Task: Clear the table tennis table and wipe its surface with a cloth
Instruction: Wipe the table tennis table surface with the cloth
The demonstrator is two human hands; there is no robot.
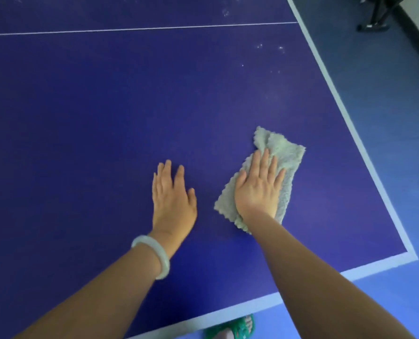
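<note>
The blue table tennis table (86,113) fills most of the view, with white lines along its edges. A pale green fluffy cloth (285,157) lies flat on it near the right corner. My right hand (258,185) presses down on the cloth with straight, spread fingers. My left hand (173,199) rests flat on the bare table just left of the cloth, fingers straight, with a pale bangle on its wrist. Whitish specks (260,46) dot the surface further away, near the right edge.
The table's right edge (345,113) and near edge (252,307) meet at a corner at the lower right. Blue floor lies beyond. A black stand (374,20) sits on the floor at the top right. A green sandal (237,329) shows below the near edge.
</note>
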